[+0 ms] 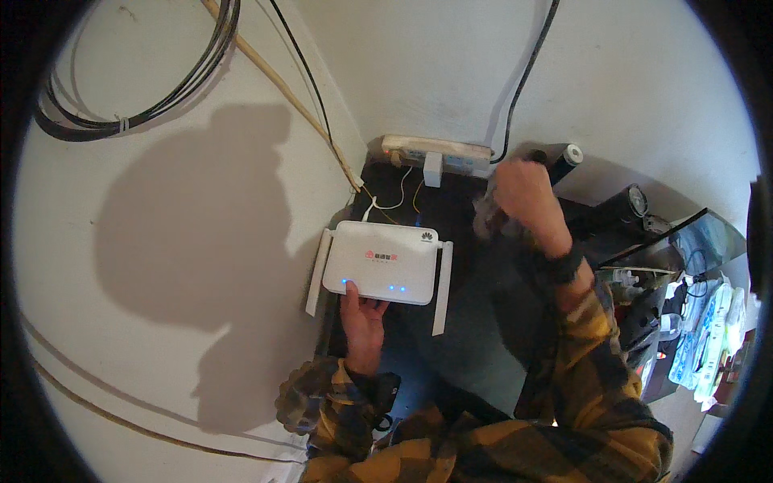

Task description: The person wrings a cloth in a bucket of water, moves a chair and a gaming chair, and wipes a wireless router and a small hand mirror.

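Observation:
A white Huawei router with two flat antennas and several lit blue lights is gripped by my left hand. The thumb lies on its front edge and the fingers reach underneath. A white cable and a thin yellow cable run at its far edge. To the right, my right hand is closed in a fist over the dark tabletop. A blurred greyish cloth-like thing hangs from that fist; its exact kind is unclear.
A white power strip with a plugged-in white adapter lies against the wall. Dark cylindrical containers and a glass panel are at the right. Packaged goods stand beyond. A coil of black cable hangs at the left.

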A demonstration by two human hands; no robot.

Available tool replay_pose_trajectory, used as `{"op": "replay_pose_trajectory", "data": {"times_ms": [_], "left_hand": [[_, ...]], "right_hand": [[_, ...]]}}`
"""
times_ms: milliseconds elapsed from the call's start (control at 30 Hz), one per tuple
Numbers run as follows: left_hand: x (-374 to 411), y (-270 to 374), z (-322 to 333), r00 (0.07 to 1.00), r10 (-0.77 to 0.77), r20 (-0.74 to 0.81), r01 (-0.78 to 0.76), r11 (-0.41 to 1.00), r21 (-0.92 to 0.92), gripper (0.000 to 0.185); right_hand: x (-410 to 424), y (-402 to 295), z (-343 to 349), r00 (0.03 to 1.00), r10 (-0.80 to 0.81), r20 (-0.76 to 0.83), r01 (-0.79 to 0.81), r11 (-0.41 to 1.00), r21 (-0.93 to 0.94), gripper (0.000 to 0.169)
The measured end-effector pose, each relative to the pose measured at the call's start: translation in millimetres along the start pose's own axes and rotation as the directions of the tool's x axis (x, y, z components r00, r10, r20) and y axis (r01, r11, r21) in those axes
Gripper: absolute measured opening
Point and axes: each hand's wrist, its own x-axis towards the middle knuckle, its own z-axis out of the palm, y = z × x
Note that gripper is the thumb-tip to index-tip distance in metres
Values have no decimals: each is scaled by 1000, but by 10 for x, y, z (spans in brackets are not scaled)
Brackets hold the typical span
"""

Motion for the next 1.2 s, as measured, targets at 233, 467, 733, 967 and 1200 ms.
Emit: {"op": "replay_pose_trajectory", "data": {"times_ms": [233, 467, 733, 967, 1200], "left_hand": [[21, -51, 9, 995, -44, 84, 45, 999, -12, 42], [121, -59, -173, 988, -95, 123, 102, 993, -56, 36], [129, -58, -90, 967, -192, 168, 157, 967, 200, 30], [-51, 111, 444, 803, 234, 549, -570, 31, 821, 24], [199, 503, 458, 554, 373, 744, -745, -177, 643, 23]], "right_hand": [[-756, -48, 816, 987, 144, -76, -104, 918, 382, 25], [-1289, -294, 979, 993, 91, 73, -109, 941, 319, 24], [-1893, -468, 829, 981, 66, 181, -135, 904, 405, 24], [-1637, -826, 1208, 978, 139, -158, -19, 807, 590, 48], [-754, -1258, 1435, 936, -127, -328, 304, 761, 573, 37]]}}
